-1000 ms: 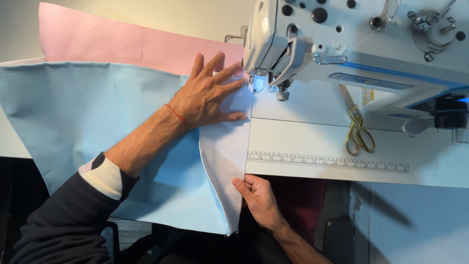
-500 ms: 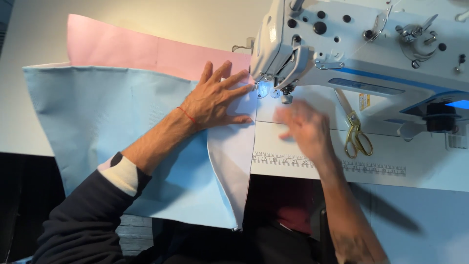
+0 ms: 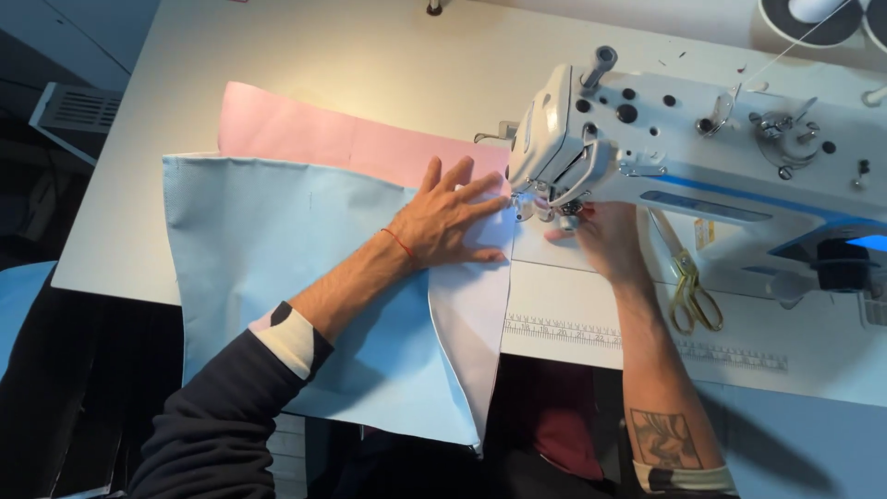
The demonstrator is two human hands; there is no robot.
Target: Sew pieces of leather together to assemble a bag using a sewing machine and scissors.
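Note:
A light blue fabric panel (image 3: 277,249) lies over a pink fabric piece (image 3: 314,134) on the white table, its right edge folded back to show a white underside (image 3: 471,305). My left hand (image 3: 443,217) rests flat on the fabric, fingers spread, pointing at the presser foot (image 3: 545,208) of the white sewing machine (image 3: 702,139). My right hand (image 3: 601,236) reaches under the machine head beside the needle area; its fingertips are hidden by the machine, so what they touch cannot be seen.
Gold-handled scissors (image 3: 688,286) lie on the machine bed right of my right hand. A printed ruler strip (image 3: 647,337) runs along the table's front edge (image 3: 739,383). A thread spool base (image 3: 813,18) sits at the far right corner.
My right hand left the fabric's lower edge and rose to the needle area under the machine head. My left hand stayed flat on the fabric. The camera view shifted.

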